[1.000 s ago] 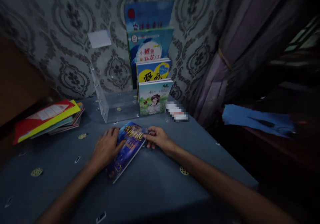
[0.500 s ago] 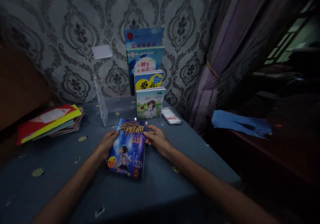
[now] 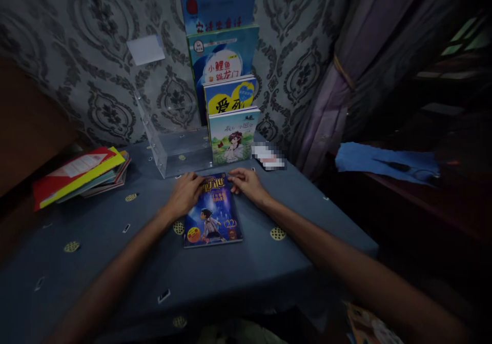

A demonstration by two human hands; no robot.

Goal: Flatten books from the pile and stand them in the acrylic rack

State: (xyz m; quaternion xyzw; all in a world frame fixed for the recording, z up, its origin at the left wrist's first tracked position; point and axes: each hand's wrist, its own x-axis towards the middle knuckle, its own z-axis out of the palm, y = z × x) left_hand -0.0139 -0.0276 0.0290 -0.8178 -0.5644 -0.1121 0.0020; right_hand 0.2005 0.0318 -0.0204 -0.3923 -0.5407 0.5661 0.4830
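A blue-purple paperback book [image 3: 213, 216] with gold lettering and the number 22 lies flat on the tablecloth. My left hand [image 3: 186, 195] rests over its upper left corner, fingers stretched onto the cover and hiding part of the title. At the upper right edge is my right hand [image 3: 248, 186], its fingers loosely bent and apart; whether they touch the book is hard to tell. Just behind stands a clear stepped display rack [image 3: 180, 152]. On its right side, books rise in tiers, the lowest being a green book with a girl on it [image 3: 234, 139].
A pile of thin books or folders [image 3: 82, 172] lies at the left. A pixelated white item [image 3: 269, 157] is right of the rack. Blue cloth [image 3: 384, 162] lies on a surface beyond the table's right edge. Another colourful book [image 3: 369, 326] shows at the lower right.
The paperback has gone from tilted between both hands to flat on the table. My left hand has shifted onto its upper corner, and the right hand's grip has loosened. The view has tipped down.
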